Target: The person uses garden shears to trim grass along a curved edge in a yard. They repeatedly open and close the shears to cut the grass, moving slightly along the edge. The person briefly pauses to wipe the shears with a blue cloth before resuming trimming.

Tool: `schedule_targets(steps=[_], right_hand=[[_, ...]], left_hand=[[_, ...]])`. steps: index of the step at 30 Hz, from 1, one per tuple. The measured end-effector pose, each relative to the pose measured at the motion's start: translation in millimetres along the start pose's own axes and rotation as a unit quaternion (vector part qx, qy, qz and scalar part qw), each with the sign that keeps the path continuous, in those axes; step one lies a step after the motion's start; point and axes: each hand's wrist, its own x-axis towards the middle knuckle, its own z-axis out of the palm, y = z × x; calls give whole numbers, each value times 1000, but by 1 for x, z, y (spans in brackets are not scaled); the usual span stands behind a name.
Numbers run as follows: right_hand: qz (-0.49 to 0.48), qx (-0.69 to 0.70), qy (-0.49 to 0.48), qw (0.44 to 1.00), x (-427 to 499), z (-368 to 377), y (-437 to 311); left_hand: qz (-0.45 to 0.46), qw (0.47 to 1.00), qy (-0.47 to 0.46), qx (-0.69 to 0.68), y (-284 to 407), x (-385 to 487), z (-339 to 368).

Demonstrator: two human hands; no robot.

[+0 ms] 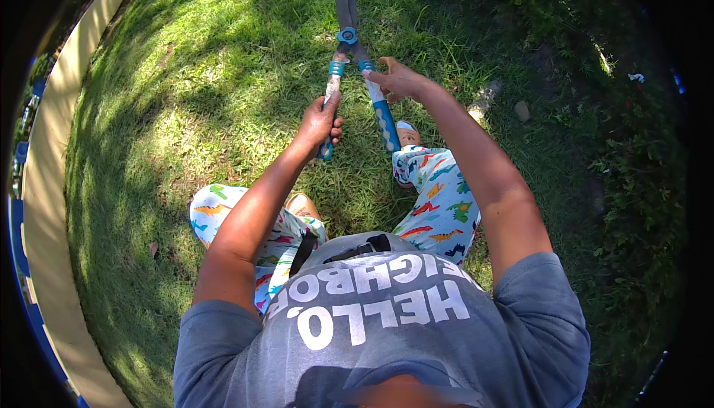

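Observation:
A pair of hedge shears (347,36) with teal fittings points away from me over the grass. Its dark, soiled blades (346,3) lie nearly together, with a green strand caught near the tip. My left hand (319,123) is wrapped around the left handle's grip. By the upper shaft of the right handle (386,126), my right hand (403,80) has its fingers spread. Its thumb appears to touch the pale shaft, while the blue grip below is not held. Both handles stand moderately apart.
Mown lawn (212,101) with sun patches surrounds my feet. A beige low wall or kerb (50,185) curves along the left. Dark shrubs (630,185) line the right, with a stone (521,111) before them. My right shoe (409,133) is close to the right grip.

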Motion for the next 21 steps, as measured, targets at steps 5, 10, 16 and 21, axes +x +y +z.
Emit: schedule_targets(steps=[5, 10, 16, 21], right_hand=[[-251, -113, 220, 936, -26, -32, -45], [-176, -83, 233, 953, -19, -7, -42], [-292, -107, 274, 910, 11, 1, -36], [-246, -158, 219, 931, 13, -14, -36]], left_hand=[[7, 1000, 8, -17, 43, -30, 0], [6, 995, 66, 69, 43, -38, 7], [76, 990, 33, 111, 26, -30, 26], [86, 986, 29, 140, 20, -31, 27]])
